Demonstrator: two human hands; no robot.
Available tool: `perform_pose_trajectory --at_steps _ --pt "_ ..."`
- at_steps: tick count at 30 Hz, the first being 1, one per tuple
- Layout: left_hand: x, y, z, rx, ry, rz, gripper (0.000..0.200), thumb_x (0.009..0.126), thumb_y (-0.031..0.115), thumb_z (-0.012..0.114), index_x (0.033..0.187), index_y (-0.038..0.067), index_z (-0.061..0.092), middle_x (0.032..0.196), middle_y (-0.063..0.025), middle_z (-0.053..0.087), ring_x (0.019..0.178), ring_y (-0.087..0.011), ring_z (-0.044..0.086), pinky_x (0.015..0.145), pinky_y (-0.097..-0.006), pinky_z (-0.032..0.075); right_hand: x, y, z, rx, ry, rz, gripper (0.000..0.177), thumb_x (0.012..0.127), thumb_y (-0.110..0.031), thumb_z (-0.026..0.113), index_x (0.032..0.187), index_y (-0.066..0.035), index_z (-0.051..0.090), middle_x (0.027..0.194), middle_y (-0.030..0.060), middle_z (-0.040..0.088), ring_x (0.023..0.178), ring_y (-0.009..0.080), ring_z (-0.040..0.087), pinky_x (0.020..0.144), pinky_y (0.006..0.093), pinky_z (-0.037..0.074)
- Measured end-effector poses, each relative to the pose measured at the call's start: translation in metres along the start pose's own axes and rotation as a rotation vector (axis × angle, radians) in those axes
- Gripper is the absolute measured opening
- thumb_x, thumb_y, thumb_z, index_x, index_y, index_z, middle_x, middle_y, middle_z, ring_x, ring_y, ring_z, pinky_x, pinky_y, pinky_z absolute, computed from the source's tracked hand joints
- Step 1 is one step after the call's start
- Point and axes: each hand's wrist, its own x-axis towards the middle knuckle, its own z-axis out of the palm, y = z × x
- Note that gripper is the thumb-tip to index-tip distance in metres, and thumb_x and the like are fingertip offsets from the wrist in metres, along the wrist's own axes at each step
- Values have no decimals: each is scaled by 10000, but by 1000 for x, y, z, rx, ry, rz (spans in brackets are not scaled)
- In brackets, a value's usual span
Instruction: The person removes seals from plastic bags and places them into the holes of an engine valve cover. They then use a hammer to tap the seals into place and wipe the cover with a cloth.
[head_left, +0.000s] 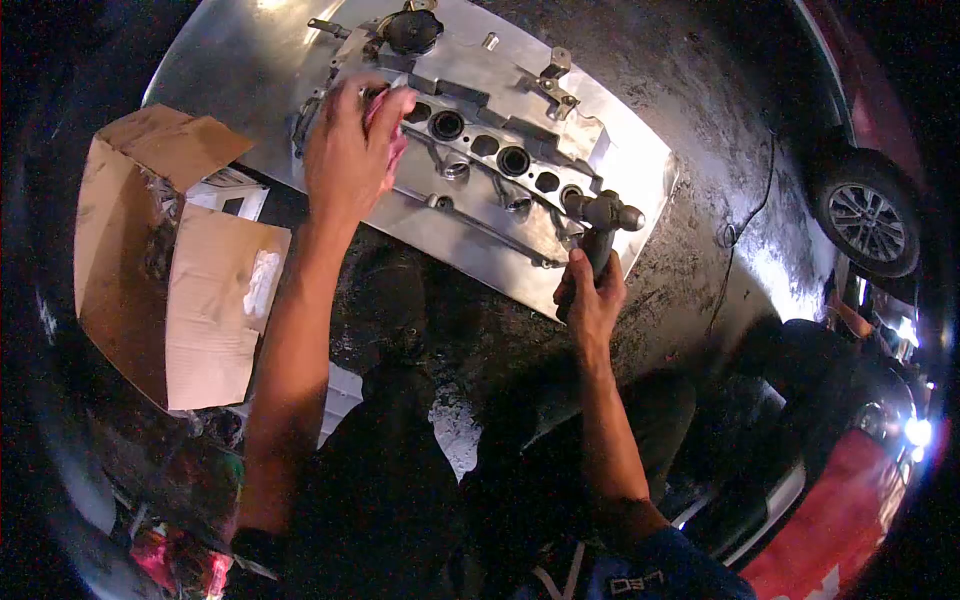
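A metal engine valve cover (pixel 485 147) with a row of round holes lies on a silver metal panel (pixel 650 165). My left hand (pixel 345 155) is closed around a pink cloth (pixel 396 155) over the cover's left end. At the cover's right end, my right hand (pixel 594 295) grips the dark handle of a hammer (pixel 606 212) with a rounded metal end. The hammer's head overlaps the last hole in this view. A black cap (pixel 413 32) sits on the far left part of the cover. A long thin rod (pixel 480 225) runs along its near side.
An open cardboard box (pixel 210 300) stands left of the panel. A dark cable (pixel 728 236) lies on the stained floor at right, near a car wheel (pixel 866 218). Another person (pixel 850 318) is partly visible at far right, beside a red car part (pixel 830 520).
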Motion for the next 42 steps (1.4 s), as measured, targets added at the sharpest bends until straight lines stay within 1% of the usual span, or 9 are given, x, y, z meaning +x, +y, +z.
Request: perform_pose_trajectory --at_steps 6,10,14,17,20,26,28,35,42 --pt "69 66 21 111 199 545 350 930 215 748 1232 68 648 1176 -147 619 1037 -363 644 890 -464 551 -2 -2 4 4 -13 25 289 967 -295 756 1050 -66 600 726 -15 574 550 87 515 477 270 427" --pt "88 18 101 223 -70 744 546 826 225 789 1344 177 626 1341 -121 584 1172 -358 610 1031 -494 505 -5 -3 5 27 -47 10 266 962 -265 764 1050 -70 607 748 -25 586 576 77 516 491 260 428" --pt "81 -13 103 687 -41 773 666 760 247 823 1387 173 612 1542 -77 461 1456 -345 416 1205 -670 228 -8 -2 4 -44 -18 -13 283 978 -283 745 1002 -52 584 661 -1 575 501 101 549 461 266 438" --pt "88 8 86 859 8 660 435 1019 281 577 1378 37 602 1495 -151 498 1421 -413 406 1197 -561 310 -10 -5 0 -53 -24 5 285 977 -283 745 999 -51 582 659 -2 575 503 99 546 460 267 436" --pt "87 -1 103 638 -102 627 474 992 273 607 1410 51 585 1559 -162 442 1506 -421 284 1238 -604 206 -10 -4 -2 -50 -17 14 284 978 -284 743 994 -51 580 660 -2 575 506 99 545 460 268 436" --pt "40 4 80 140 126 831 479 796 138 784 1268 118 699 1388 -94 607 1305 -338 560 1137 -513 430 -5 1 -1 -49 -40 11 299 968 -300 754 1027 -55 594 683 -2 581 529 96 536 472 273 427" --pt "-6 -8 86 132 -81 800 444 811 73 752 1252 91 709 1318 -94 651 1231 -333 607 1081 -439 493 -3 -5 4 19 -79 67 325 956 -302 767 1098 -48 624 744 -3 600 576 95 521 503 286 417" --pt "-71 -27 105 251 -246 736 384 877 101 678 1256 43 696 1414 -90 616 1293 -321 559 1098 -462 482 24 -22 40 -273 -61 -58 421 945 -343 767 1165 -14 625 757 75 678 614 155 624 566 331 505" --pt "-76 -29 108 315 -292 702 460 889 113 649 1344 43 644 1477 -73 581 1317 -331 542 1136 -464 459 38 -4 52 -506 -34 -270 392 952 -310 751 1147 -10 592 730 212 689 647 370 703 604 459 530"
